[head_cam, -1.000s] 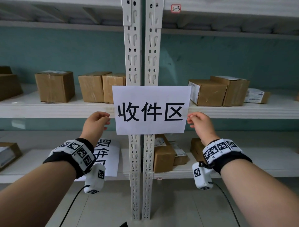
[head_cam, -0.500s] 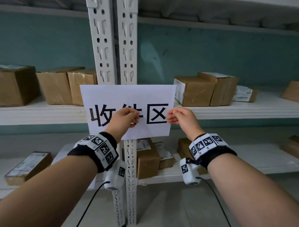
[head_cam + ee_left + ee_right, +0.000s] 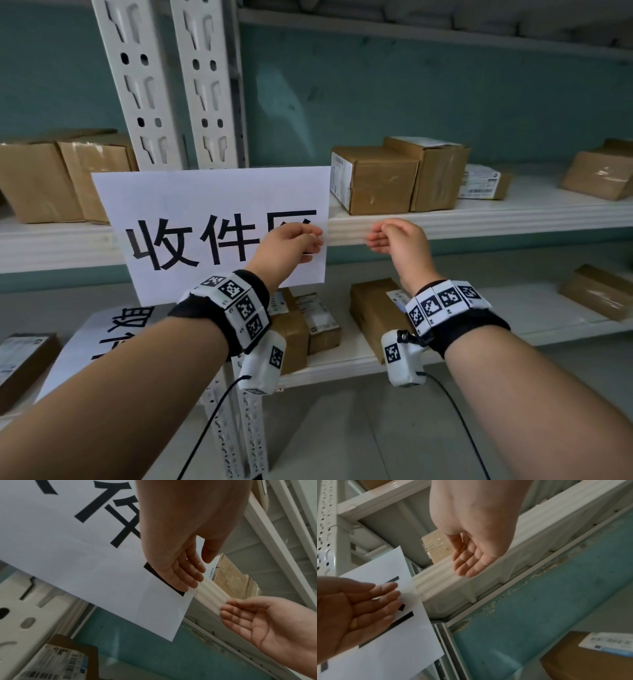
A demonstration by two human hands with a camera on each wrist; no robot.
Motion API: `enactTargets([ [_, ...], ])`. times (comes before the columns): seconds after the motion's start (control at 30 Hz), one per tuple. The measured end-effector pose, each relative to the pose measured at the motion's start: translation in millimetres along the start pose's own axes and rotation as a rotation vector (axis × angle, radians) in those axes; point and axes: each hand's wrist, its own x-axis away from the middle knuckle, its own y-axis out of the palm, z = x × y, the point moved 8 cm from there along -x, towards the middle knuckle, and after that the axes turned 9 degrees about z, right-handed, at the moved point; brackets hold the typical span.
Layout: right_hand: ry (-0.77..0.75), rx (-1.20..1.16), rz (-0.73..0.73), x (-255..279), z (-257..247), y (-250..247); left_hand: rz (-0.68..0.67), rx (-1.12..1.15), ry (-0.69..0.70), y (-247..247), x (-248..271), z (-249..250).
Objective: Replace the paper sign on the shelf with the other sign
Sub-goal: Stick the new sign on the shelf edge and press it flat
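A white paper sign (image 3: 191, 205) with large black characters hangs flat against the two white shelf posts (image 3: 178, 85) at the middle shelf's front edge. My left hand (image 3: 306, 241) lies on the sign's right part, its straight fingers (image 3: 187, 574) pressing the paper just inside the right edge. My right hand (image 3: 378, 240) hovers open a little to the right of the sign, in front of the shelf edge (image 3: 496, 221), and holds nothing. The other sign (image 3: 116, 330) lies flat on the lower shelf at the left, partly hidden by my left forearm.
Cardboard boxes (image 3: 394, 178) stand on the middle shelf to the right of the sign, and more boxes (image 3: 51, 178) to its left. Further parcels (image 3: 373, 311) sit on the lower shelf. A teal wall (image 3: 428, 96) closes the back.
My left hand went from the sign's left edge across to its right part. My right hand let go of the right edge and drew off to the right.
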Motion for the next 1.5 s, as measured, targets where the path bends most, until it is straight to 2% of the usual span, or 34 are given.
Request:
enactTargets([
  [0.07,-0.02,0.0,-0.054,6,-4,7,-0.008,-0.001,-0.007,7,-1,-1],
  [0.17,-0.043,0.036,-0.214,17,-12,35,-0.036,-0.007,-0.004,19,-1,0],
  [0.23,-0.035,0.069,-0.251,19,-14,47,-0.047,0.005,-0.011,22,-2,0],
  [0.43,0.024,0.107,-0.159,7,-11,32,-0.009,0.045,-0.049,5,-4,-6],
  [0.57,-0.053,0.141,-0.022,10,-12,18,0.013,0.064,-0.063,-17,1,-11],
  [0.63,-0.103,0.151,-0.013,20,-18,23,0.029,0.061,-0.061,-31,6,-13],
  [0.77,-0.157,0.159,-0.156,49,-33,68,0.063,0.014,-0.047,-69,15,-17],
  [1.0,-0.129,0.073,-0.395,99,-42,177,0.199,-0.029,-0.034,-170,29,-21],
  [1.13,-0.114,0.046,-0.462,124,-43,233,0.268,0.004,-0.038,-216,27,-23],
  [1.27,-0.104,0.016,-0.51,142,-49,274,0.285,-0.023,-0.03,-240,23,-26],
  [1.5,-0.053,-0.001,-0.491,152,-59,306,0.357,0.006,-0.018,-261,16,-35],
])
